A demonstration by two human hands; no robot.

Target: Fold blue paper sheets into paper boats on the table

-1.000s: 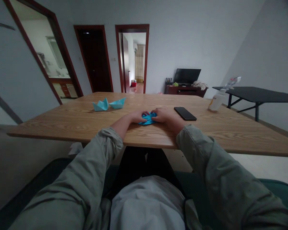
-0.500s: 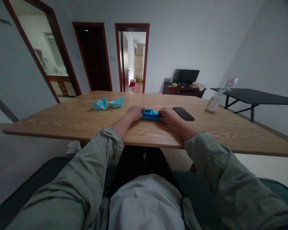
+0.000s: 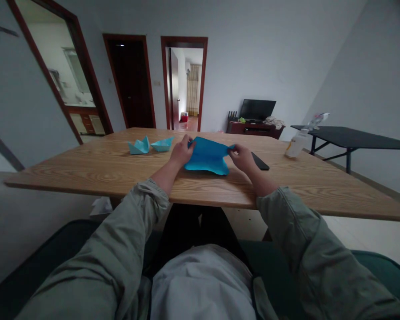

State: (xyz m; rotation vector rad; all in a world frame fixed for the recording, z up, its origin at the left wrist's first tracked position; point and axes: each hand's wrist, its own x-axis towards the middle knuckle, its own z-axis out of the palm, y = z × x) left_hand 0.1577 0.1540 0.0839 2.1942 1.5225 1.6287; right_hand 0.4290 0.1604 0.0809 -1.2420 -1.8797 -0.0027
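A blue sheet of paper [image 3: 208,156] with crease lines is spread between my hands, just above the wooden table. Its far edge is raised, and its near edge curves down by the tabletop. My left hand [image 3: 182,151] pinches the far left corner. At the far right corner, the fingers of my right hand [image 3: 242,158] are closed on the paper. Two folded light-blue paper boats, one on the left [image 3: 139,146] and one beside it [image 3: 162,144], stand on the table left of my left hand.
Behind my right hand lies a black phone [image 3: 260,162], partly covered. Farther right on the wooden table [image 3: 96,171] stands a translucent bottle [image 3: 296,144]. A black table [image 3: 360,137] is beyond it, and a TV [image 3: 258,109] rests on a low cabinet against the wall.
The blue paper, a narrow folded strip before, is now opened out into a wide sheet. My hands have moved apart and its far edge has lifted.
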